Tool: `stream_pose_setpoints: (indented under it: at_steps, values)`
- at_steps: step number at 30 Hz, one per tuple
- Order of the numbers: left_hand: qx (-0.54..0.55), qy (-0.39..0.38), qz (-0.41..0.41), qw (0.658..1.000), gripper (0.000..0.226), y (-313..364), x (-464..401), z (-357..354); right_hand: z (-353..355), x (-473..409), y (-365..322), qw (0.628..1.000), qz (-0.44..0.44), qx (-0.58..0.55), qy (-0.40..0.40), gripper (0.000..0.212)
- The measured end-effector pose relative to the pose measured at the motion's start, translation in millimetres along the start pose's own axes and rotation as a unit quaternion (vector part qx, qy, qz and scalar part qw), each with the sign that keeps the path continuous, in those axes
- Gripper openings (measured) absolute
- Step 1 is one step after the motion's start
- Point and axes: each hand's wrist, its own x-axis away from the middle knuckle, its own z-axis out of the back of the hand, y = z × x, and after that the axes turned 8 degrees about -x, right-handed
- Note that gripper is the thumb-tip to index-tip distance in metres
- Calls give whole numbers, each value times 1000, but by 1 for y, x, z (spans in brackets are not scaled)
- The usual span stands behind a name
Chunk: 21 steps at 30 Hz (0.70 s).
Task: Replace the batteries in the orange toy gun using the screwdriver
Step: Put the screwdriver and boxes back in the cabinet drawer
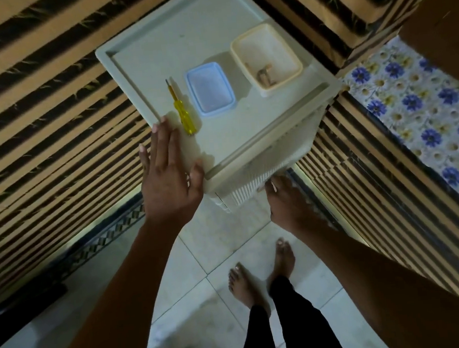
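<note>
The orange toy gun is not visible. The left hand [170,168] lies flat and open on the white plastic table [209,30], beside the yellow screwdriver [182,109]. The right hand [282,199] touches its side; grip unclear. Steady the table, then take the screwdriver handle.

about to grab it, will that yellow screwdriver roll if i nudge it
Probably: the yellow screwdriver has a rounded, smooth-looking handle and lies loose on the flat white tabletop. The raised rim would likely stop it. It looks rigid and light.
</note>
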Motion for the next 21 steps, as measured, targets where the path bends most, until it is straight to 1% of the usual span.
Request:
stream_pose_setpoints:
  at_steps: [3,5,8,11,12,14,17,19,20,21]
  values:
    - [-6,-13,-7,1000,77,0,0,4,6,38,6,1000,-12,10,24,64]
    - [-9,-20,-9,1000,78,-1,0,6,10,63,17,998,7,13,69,56]
    - [-14,-39,-11,999,80,-1,0,8,16,92,40,984,69,1,162,43]
    - [-28,-57,-11,998,80,0,-1,11,30,114,58,953,155,0,261,22]
    - [-36,-65,-10,997,80,-1,-1,11,36,119,60,943,175,8,283,21]
    - [-45,-76,-12,996,80,3,-1,14,56,132,60,933,191,24,305,29]
    - [-52,-90,-10,995,80,5,1,14,76,137,50,914,190,21,358,38]
    - [-55,-95,-16,994,81,7,0,14,89,129,43,898,183,3,400,33]
    - [-55,-97,-16,994,81,7,0,15,92,123,41,897,182,2,404,25]
    - [-53,-97,-14,994,82,7,-1,15,95,117,41,902,182,10,391,19]
